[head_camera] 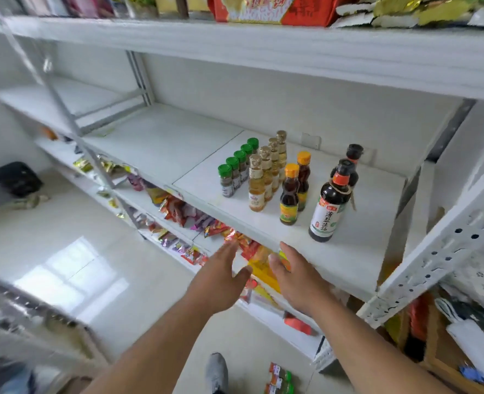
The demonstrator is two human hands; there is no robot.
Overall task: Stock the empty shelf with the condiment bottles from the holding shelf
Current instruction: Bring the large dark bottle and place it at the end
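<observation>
While both hands, left [221,275] and right [297,275], hover spread and holding nothing at the shelf [348,251] edge, the bottles [277,177] stand in rows at 12 o'clock from them.

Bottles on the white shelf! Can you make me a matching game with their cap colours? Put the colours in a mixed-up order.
Match each kind of bottle with its cap colour.

Bottles:
1. small spice jars, the row on the left
2. pale yellow liquid bottles, the next row
3. small dark sauce bottles
4. big soy sauce bottles, on the right

Caps:
A. orange
B. black
C. green
D. gold

Right pairs: 1-C, 2-D, 3-A, 4-B.

All of them stand upright on the white shelf. The left hand and right hand are open and hold nothing.
</observation>
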